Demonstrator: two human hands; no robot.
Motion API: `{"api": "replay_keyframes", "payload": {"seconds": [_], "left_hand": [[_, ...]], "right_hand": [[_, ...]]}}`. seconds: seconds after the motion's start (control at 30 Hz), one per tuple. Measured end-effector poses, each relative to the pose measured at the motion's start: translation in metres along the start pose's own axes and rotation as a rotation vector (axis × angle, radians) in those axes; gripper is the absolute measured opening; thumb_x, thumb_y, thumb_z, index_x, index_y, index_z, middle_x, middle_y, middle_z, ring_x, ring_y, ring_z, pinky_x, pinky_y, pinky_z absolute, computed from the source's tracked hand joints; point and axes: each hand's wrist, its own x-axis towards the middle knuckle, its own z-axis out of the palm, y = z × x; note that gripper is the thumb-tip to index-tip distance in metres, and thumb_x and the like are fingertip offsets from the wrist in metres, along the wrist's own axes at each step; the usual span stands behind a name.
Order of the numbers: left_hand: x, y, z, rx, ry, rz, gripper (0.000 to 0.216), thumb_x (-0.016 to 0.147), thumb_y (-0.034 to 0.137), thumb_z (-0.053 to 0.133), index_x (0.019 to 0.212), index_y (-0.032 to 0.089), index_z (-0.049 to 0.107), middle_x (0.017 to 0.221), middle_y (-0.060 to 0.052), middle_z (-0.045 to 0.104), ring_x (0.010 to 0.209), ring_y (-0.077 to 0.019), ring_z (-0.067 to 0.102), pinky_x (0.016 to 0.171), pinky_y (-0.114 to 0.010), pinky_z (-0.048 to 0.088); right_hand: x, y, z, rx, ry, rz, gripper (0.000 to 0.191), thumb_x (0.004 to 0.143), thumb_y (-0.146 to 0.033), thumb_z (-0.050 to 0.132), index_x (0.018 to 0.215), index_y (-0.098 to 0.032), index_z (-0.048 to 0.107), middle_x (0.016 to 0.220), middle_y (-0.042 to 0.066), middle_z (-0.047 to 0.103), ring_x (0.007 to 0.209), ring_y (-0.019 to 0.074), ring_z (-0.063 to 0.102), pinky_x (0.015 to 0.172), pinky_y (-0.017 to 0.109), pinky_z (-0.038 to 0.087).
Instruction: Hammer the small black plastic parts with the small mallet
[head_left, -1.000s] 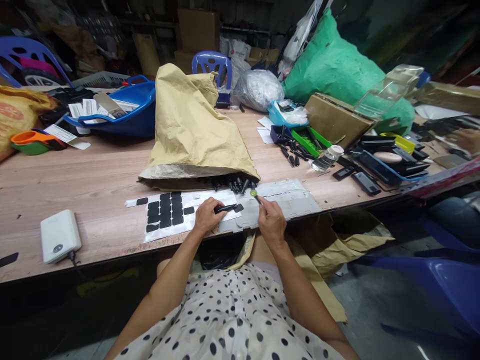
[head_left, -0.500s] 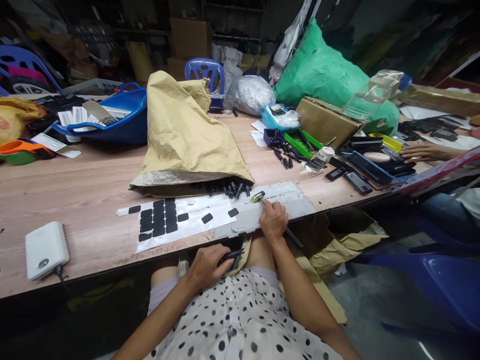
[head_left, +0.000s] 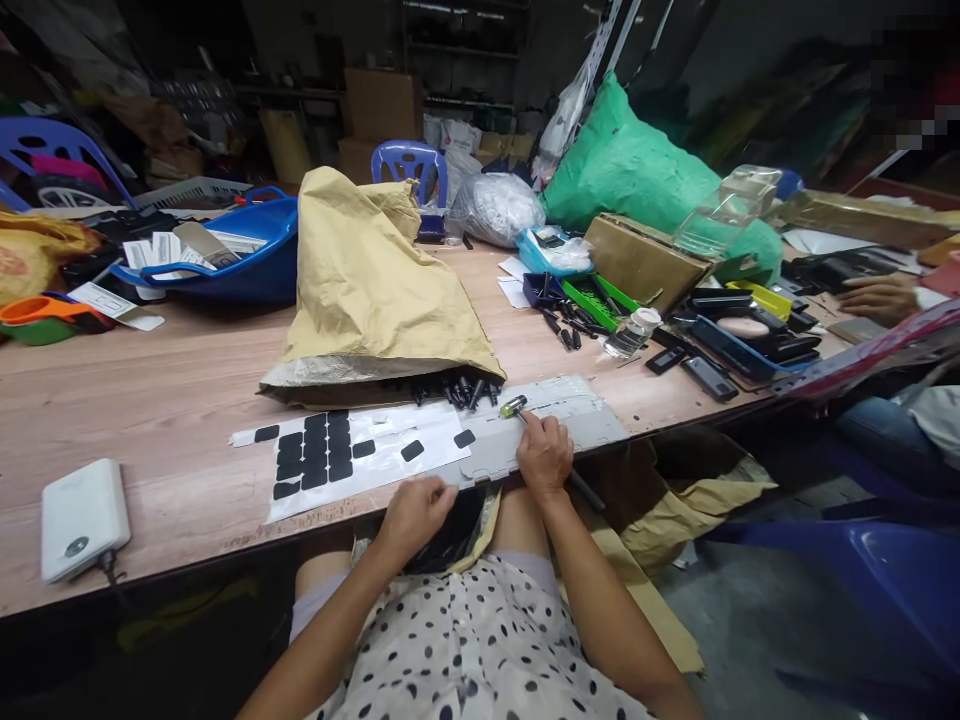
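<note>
My right hand (head_left: 544, 455) rests on the table edge, closed around a thin dark tool (head_left: 514, 406) whose yellow-green tip lies on a grey plate (head_left: 577, 415). My left hand (head_left: 416, 510) hovers just below the table edge with its fingers curled; what is inside them is hidden. It is above a black bag (head_left: 454, 535) in my lap. In front of it lies a white backing sheet (head_left: 390, 465) with several black pads (head_left: 315, 455). Behind the sheet, a brown paper sack (head_left: 375, 290) lies on its side with small black parts (head_left: 465, 388) spilling from its mouth.
A white power bank (head_left: 82, 515) lies at the near left edge. A blue basin (head_left: 255, 265) sits at the back left. Trays of small parts (head_left: 600, 295) and a green sack (head_left: 637, 165) fill the right. A co-worker's hand (head_left: 877, 295) rests at the far right.
My left hand took a black part from the sheet down to the bag in my lap, and has now risen to the table edge. My right hand has barely moved.
</note>
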Motion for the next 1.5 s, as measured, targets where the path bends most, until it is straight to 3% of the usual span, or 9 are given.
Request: {"api": "replay_keyframes", "payload": {"seconds": [0.1, 0.2, 0.3, 0.4, 0.57, 0.83, 1.03, 1.27, 1.5], "left_hand": [[0.039, 0.010, -0.025, -0.128, 0.303, -0.049, 0.032, 0.091, 0.044, 0.050, 0.074, 0.021, 0.064, 0.065, -0.002, 0.067, 0.064, -0.0187, 0.064, 0.062, -0.027, 0.044], [0.087, 0.014, -0.047, -0.119, 0.528, -0.202, 0.028, 0.088, 0.047, 0.055, 0.083, 0.020, 0.065, 0.080, -0.007, 0.071, 0.079, -0.0258, 0.068, 0.067, -0.033, 0.048], [0.124, 0.013, -0.057, -0.068, 0.598, -0.297, 0.030, 0.082, 0.047, 0.065, 0.087, 0.017, 0.066, 0.097, -0.018, 0.072, 0.094, -0.0351, 0.069, 0.075, -0.040, 0.051], [0.139, 0.009, -0.058, -0.057, 0.570, -0.340, 0.023, 0.080, 0.040, 0.069, 0.080, 0.018, 0.066, 0.094, -0.019, 0.072, 0.094, -0.0371, 0.069, 0.075, -0.042, 0.052], [0.110, -0.004, -0.057, -0.029, 0.547, -0.276, 0.017, 0.084, 0.036, 0.064, 0.084, 0.019, 0.068, 0.098, -0.013, 0.070, 0.088, -0.0304, 0.067, 0.069, -0.036, 0.049], [0.059, -0.027, -0.022, 0.032, 0.346, 0.263, 0.007, 0.082, 0.027, 0.067, 0.088, 0.023, 0.070, 0.087, -0.004, 0.066, 0.090, -0.0241, 0.061, 0.083, -0.036, 0.049], [0.069, -0.034, -0.013, -0.037, 0.341, 0.268, 0.013, 0.081, 0.023, 0.068, 0.093, 0.023, 0.073, 0.087, -0.003, 0.065, 0.090, -0.0231, 0.061, 0.086, -0.038, 0.048], [0.071, -0.032, -0.011, -0.081, 0.369, 0.200, 0.011, 0.076, 0.020, 0.073, 0.086, 0.023, 0.072, 0.086, -0.001, 0.067, 0.086, -0.0213, 0.061, 0.081, -0.035, 0.048], [0.071, -0.029, -0.010, -0.094, 0.372, 0.185, 0.012, 0.074, 0.018, 0.074, 0.084, 0.024, 0.073, 0.085, -0.001, 0.067, 0.088, -0.0214, 0.062, 0.083, -0.035, 0.048]], "right_hand": [[0.000, 0.000, -0.001, 0.029, -0.047, 0.012, 0.031, 0.089, -0.009, 0.055, 0.108, -0.023, 0.074, 0.083, 0.006, 0.052, 0.081, 0.0223, 0.043, 0.066, 0.032, 0.026], [0.001, -0.001, -0.002, 0.053, -0.061, 0.018, 0.032, 0.090, -0.009, 0.052, 0.109, -0.023, 0.074, 0.084, 0.007, 0.051, 0.082, 0.0228, 0.043, 0.066, 0.032, 0.027], [0.001, -0.001, -0.002, 0.074, -0.061, 0.024, 0.032, 0.091, -0.011, 0.051, 0.109, -0.023, 0.074, 0.083, 0.007, 0.052, 0.082, 0.0235, 0.044, 0.066, 0.033, 0.028], [0.001, -0.001, -0.002, 0.093, -0.074, 0.024, 0.032, 0.091, -0.012, 0.051, 0.110, -0.023, 0.074, 0.084, 0.008, 0.052, 0.082, 0.0235, 0.044, 0.066, 0.033, 0.029], [0.000, -0.003, -0.005, 0.068, -0.056, 0.022, 0.032, 0.092, -0.012, 0.050, 0.109, -0.023, 0.074, 0.083, 0.008, 0.052, 0.081, 0.0233, 0.043, 0.066, 0.033, 0.028], [0.003, -0.002, -0.006, 0.070, -0.064, 0.036, 0.031, 0.090, -0.011, 0.052, 0.107, -0.021, 0.075, 0.084, 0.008, 0.055, 0.082, 0.0234, 0.045, 0.067, 0.032, 0.028], [0.005, -0.001, -0.021, 0.273, -0.106, 0.075, 0.034, 0.091, -0.012, 0.047, 0.110, -0.022, 0.074, 0.089, 0.009, 0.065, 0.086, 0.0243, 0.056, 0.074, 0.033, 0.042], [-0.016, -0.046, -0.047, 0.788, -0.233, -0.077, 0.034, 0.097, -0.021, 0.044, 0.116, -0.020, 0.071, 0.104, 0.010, 0.073, 0.097, 0.0214, 0.068, 0.087, 0.033, 0.054], [-0.025, -0.070, -0.055, 0.749, -0.248, -0.156, 0.036, 0.098, -0.019, 0.042, 0.118, -0.021, 0.073, 0.094, 0.008, 0.073, 0.090, 0.0199, 0.069, 0.081, 0.029, 0.055]]}}
